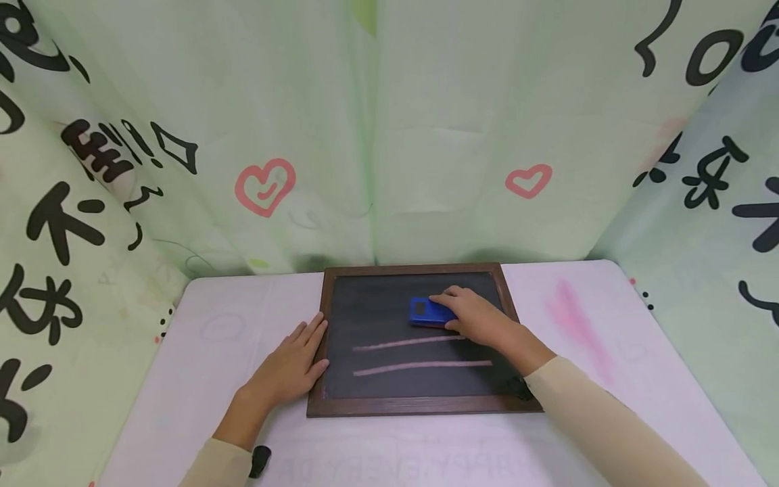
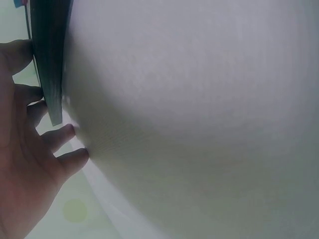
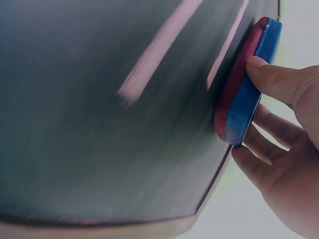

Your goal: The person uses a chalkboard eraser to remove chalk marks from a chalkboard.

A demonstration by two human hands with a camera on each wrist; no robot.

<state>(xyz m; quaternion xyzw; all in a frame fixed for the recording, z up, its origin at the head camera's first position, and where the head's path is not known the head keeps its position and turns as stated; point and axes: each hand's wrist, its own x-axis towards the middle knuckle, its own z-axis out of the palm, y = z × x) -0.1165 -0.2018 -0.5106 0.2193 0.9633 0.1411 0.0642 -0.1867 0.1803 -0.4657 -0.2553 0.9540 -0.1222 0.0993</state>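
Note:
A wood-framed chalkboard (image 1: 377, 385) lies on the table, with two pink chalk lines (image 1: 422, 366) across its lower half. My right hand (image 1: 477, 316) grips a blue eraser (image 1: 426, 311) on the upper right part of the board, above the lines. In the right wrist view the eraser (image 3: 244, 94) shows a dark red pad against the black surface, thumb on one side and fingers on the other. My left hand (image 1: 292, 365) rests at the board's left edge, its fingers extended. In the left wrist view its fingers (image 2: 72, 162) spread along the frame's side (image 2: 50, 64).
The white table (image 1: 213, 352) has a pink smear (image 1: 581, 325) right of the board. Pale green curtains (image 1: 438, 135) with black writing and red hearts hang behind and at both sides. A dark wrist device (image 1: 260, 461) sits by the left sleeve.

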